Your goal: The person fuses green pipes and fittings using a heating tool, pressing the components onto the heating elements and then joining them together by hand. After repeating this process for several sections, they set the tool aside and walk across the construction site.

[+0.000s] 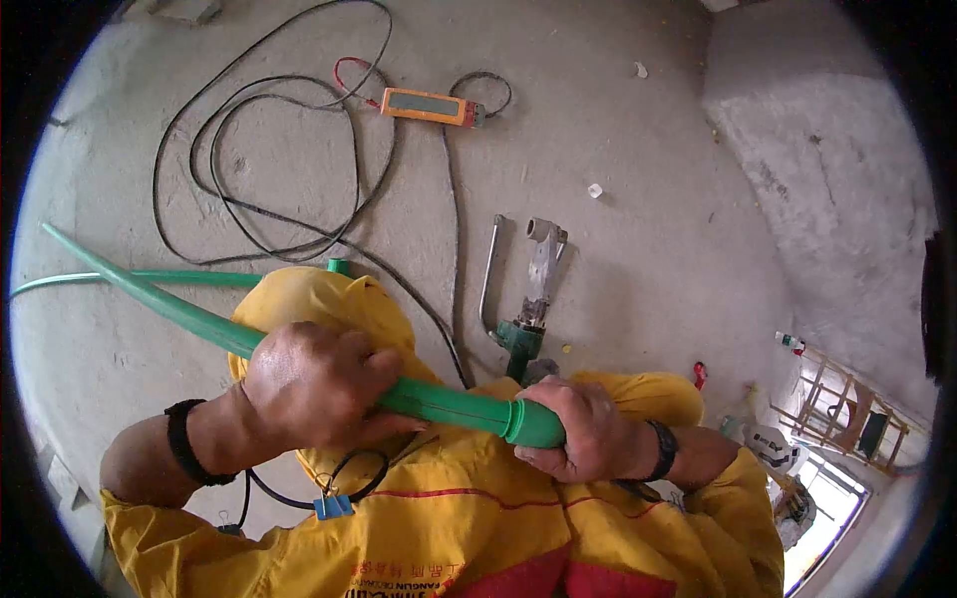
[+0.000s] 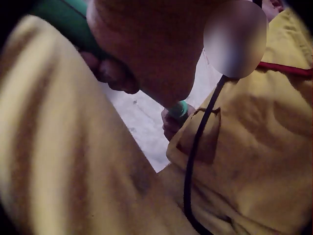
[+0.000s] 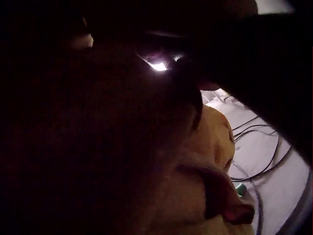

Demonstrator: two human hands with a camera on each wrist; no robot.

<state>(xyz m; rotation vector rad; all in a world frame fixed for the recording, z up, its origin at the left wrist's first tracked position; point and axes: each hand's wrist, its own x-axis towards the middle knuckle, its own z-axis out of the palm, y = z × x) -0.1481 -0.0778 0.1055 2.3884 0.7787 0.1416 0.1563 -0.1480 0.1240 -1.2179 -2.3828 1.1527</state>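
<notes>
A long green pipe (image 1: pixel 449 407) lies across the person's lap in the head view, its far length running up to the left. The left hand (image 1: pixel 317 387) grips it near the left knee, fingers curled round it. At the pipe's right end is a green collar (image 1: pixel 533 425), which the right hand (image 1: pixel 590 431) holds with thumb and fingers. In the left wrist view the left hand (image 2: pixel 146 44) is close and dark around the pipe (image 2: pixel 66 24), with the right hand (image 2: pixel 171 125) at the collar (image 2: pixel 179 109) beyond. The right wrist view is mostly dark.
On the floor stands a green tool with a metal head (image 1: pixel 538 269). Beyond it lie an orange level-like device (image 1: pixel 429 107) and looped black cable (image 1: pixel 356 149). Another green pipe (image 1: pixel 189 277) is behind the left knee. A wooden rack (image 1: pixel 847 409) stands at the right.
</notes>
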